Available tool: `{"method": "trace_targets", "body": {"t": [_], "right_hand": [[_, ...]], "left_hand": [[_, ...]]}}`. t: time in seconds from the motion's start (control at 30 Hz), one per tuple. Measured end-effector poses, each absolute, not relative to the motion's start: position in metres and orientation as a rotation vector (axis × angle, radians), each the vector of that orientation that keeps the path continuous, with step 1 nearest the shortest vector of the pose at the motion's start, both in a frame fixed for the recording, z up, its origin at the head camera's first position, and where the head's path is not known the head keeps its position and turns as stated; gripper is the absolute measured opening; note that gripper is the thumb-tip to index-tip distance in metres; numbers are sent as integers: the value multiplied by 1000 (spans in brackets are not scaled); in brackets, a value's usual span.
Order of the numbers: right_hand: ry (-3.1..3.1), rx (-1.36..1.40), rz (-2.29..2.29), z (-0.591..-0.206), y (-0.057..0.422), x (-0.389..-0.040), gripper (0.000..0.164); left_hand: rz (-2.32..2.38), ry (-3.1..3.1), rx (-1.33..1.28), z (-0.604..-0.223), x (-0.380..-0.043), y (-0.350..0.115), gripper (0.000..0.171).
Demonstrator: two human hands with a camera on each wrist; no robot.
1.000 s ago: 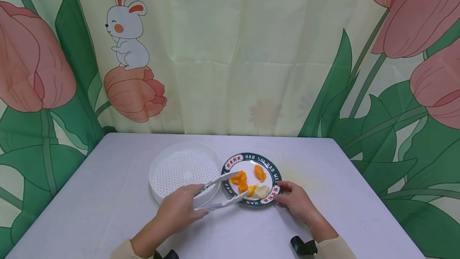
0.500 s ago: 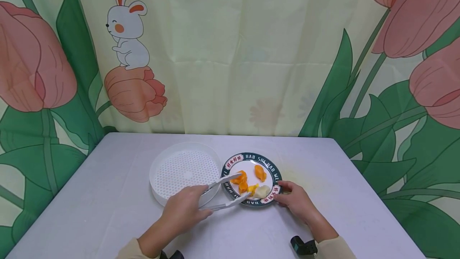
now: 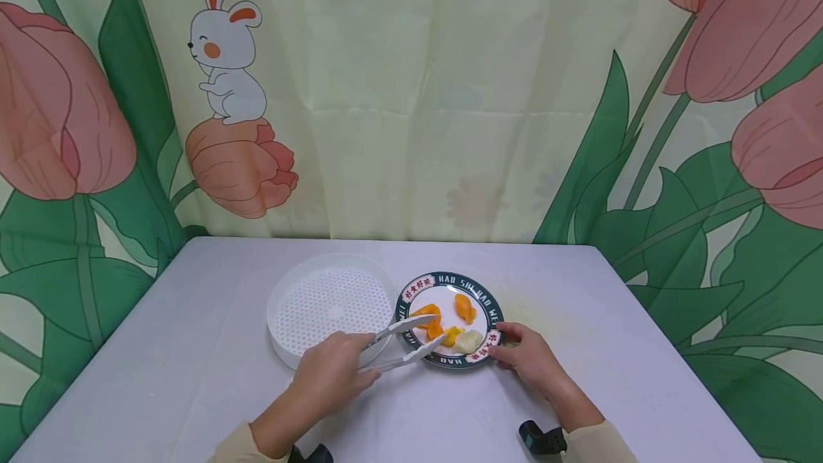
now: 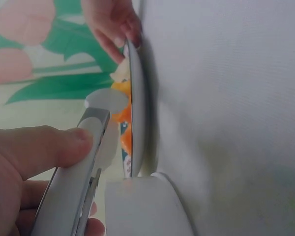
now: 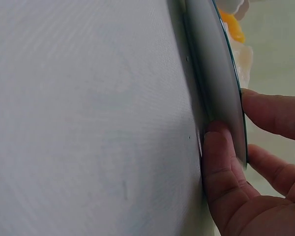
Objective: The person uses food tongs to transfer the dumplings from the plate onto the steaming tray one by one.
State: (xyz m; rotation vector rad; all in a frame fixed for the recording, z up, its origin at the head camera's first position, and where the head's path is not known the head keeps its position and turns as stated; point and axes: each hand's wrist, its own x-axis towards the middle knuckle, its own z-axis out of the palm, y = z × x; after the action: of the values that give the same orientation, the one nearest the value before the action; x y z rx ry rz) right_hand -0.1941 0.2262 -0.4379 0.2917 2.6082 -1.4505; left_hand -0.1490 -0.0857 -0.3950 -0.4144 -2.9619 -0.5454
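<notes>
My left hand (image 3: 334, 374) holds a pair of tongs (image 3: 408, 359), thumb along one white handle (image 4: 64, 196) in the left wrist view. The tips stand apart over the left part of a round plate (image 3: 491, 306) with a dark green lettered rim. One tip overlaps the orange dumpling-shaped pieces (image 3: 434, 332); the other is right beside a yellow one (image 3: 452, 335). A white piece (image 3: 469, 342) and another orange one (image 3: 465, 308) lie farther right. My right hand (image 3: 530, 356) grips the plate's right rim, fingers under it and thumb at the edge (image 5: 243, 123).
Left of the plate, close against it, stands a round white steamer tray (image 3: 283, 299) with a perforated base. The white-covered table (image 3: 643, 377) ends at a printed curtain (image 3: 411, 91) behind. A black wrist device (image 3: 542, 439) sits at my right sleeve.
The tongs' tips have come closer together over the plate, and my left hand has shifted slightly right. My right hand and the plate have stayed put.
</notes>
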Motion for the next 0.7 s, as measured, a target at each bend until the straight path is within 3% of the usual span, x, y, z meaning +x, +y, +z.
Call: {"method": "trace_targets", "body": {"t": [0.7], "right_hand": [[2593,272,-1475,-440,228,-195,57]], "left_hand": [[-545,-2941,-404,-393,-148,-89,38]]}}
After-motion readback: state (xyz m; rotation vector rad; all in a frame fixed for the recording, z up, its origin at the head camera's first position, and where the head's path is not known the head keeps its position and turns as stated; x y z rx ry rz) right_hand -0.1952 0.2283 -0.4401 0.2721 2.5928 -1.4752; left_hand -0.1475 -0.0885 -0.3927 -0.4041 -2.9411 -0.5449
